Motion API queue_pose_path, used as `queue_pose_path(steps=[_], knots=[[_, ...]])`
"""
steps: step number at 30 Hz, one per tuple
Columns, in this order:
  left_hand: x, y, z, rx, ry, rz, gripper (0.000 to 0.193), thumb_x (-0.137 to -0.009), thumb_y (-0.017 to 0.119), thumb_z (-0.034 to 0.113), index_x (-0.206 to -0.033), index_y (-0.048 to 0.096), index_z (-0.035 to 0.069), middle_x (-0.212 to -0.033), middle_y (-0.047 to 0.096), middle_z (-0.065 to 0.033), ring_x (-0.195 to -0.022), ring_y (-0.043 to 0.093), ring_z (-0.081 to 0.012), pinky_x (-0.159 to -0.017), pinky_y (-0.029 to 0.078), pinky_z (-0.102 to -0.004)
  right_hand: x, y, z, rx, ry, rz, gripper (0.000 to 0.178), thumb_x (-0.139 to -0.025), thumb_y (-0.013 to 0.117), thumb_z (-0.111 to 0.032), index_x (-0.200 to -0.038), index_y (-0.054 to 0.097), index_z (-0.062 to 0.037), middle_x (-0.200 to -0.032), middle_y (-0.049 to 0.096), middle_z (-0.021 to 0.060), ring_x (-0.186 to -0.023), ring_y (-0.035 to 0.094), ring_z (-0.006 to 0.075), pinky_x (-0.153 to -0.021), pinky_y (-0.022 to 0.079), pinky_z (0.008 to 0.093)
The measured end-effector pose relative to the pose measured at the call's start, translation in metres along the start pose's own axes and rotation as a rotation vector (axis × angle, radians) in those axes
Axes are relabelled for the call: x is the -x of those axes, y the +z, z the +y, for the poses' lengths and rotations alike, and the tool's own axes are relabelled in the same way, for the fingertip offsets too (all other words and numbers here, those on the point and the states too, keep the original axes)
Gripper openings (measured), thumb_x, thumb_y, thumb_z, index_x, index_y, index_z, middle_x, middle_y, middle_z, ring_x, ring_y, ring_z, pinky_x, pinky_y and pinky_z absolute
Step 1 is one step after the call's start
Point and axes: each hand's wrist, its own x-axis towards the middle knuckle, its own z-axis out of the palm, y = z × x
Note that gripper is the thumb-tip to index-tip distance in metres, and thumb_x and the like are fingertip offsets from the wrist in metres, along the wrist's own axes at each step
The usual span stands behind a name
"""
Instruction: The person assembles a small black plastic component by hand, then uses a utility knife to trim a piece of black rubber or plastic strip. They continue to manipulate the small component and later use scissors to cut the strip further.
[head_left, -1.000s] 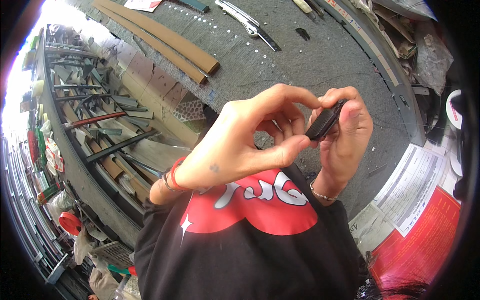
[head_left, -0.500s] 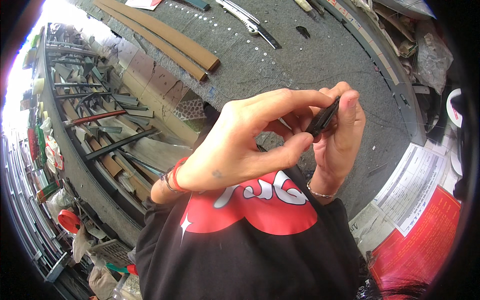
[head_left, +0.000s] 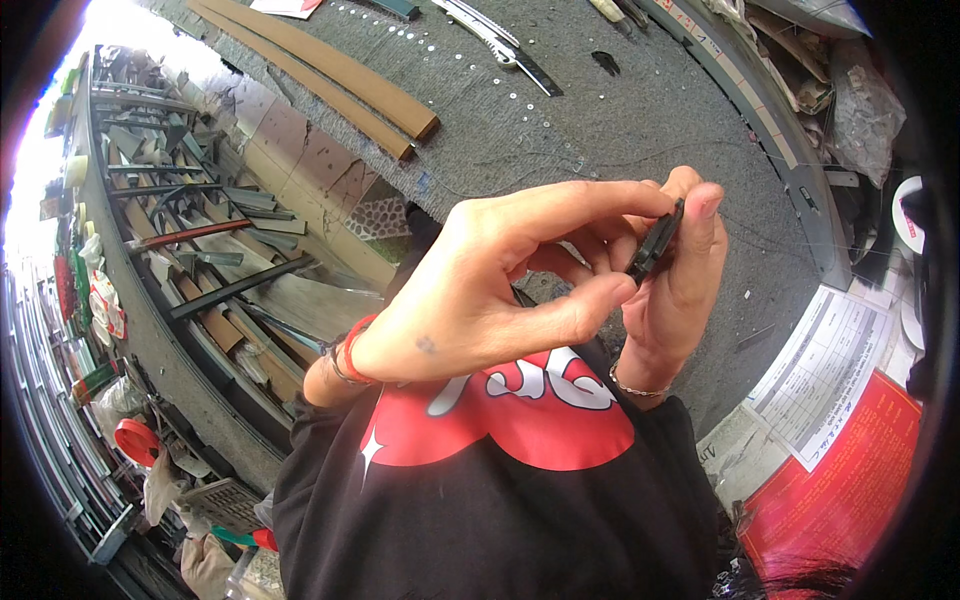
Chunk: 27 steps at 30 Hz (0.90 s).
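Over on the left, offcuts (head_left: 225, 240) lie in a jumble, then 2 brown strips (head_left: 380, 95) angle across the far side of the grey desk (head_left: 560, 130). Here's the left hand (head_left: 500, 265) — thumb and index finger pinching a small black part (head_left: 655, 242), held tilted above the desk between both hands. Beyond it lies a utility knife (head_left: 485, 35). The right hand (head_left: 680, 285) grips that same part, thumb raised alongside — and at near right, a white sheet (head_left: 825, 370) adjoins a red one.
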Motion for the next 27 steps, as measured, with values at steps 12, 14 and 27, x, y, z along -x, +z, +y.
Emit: queue_pose_path(steps=[12, 14, 27], knots=[[-0.001, 0.0, 0.0, -0.095, 0.141, -0.001, 0.048, -0.075, 0.067, -0.005, -0.119, 0.048, -0.011, -0.103, 0.059, -0.0173, -0.083, 0.061, -0.0164, -0.07, 0.052, -0.0254, 0.005, 0.018, 0.003, -0.078, 0.136, 0.17, 0.039, -0.095, 0.039, -0.042, -0.075, 0.044, -0.0086, -0.061, 0.047, -0.0002, -0.049, 0.045, 0.0045, -0.041, 0.033, 0.0186], [-0.001, 0.003, 0.0, -0.041, 0.123, 0.021, 0.05, -0.073, 0.066, -0.01, -0.119, 0.046, -0.01, -0.102, 0.059, -0.018, -0.085, 0.061, -0.0171, -0.071, 0.053, -0.0261, 0.007, 0.019, 0.003, -0.085, 0.204, 0.182, 0.041, -0.095, 0.037, -0.044, -0.074, 0.043, -0.0096, -0.06, 0.045, -0.0015, -0.049, 0.042, 0.0037, -0.041, 0.03, 0.0186], [-0.001, 0.006, 0.001, -0.028, 0.21, 0.057, 0.043, -0.072, 0.067, -0.01, -0.108, 0.043, -0.008, -0.097, 0.057, -0.0167, -0.088, 0.061, -0.0196, -0.072, 0.055, -0.0282, 0.01, 0.027, 0.002, -0.127, 0.243, 0.199, 0.044, -0.096, 0.032, -0.046, -0.07, 0.038, -0.0115, -0.057, 0.039, -0.002, -0.048, 0.033, 0.0031, -0.043, 0.025, 0.0186]])
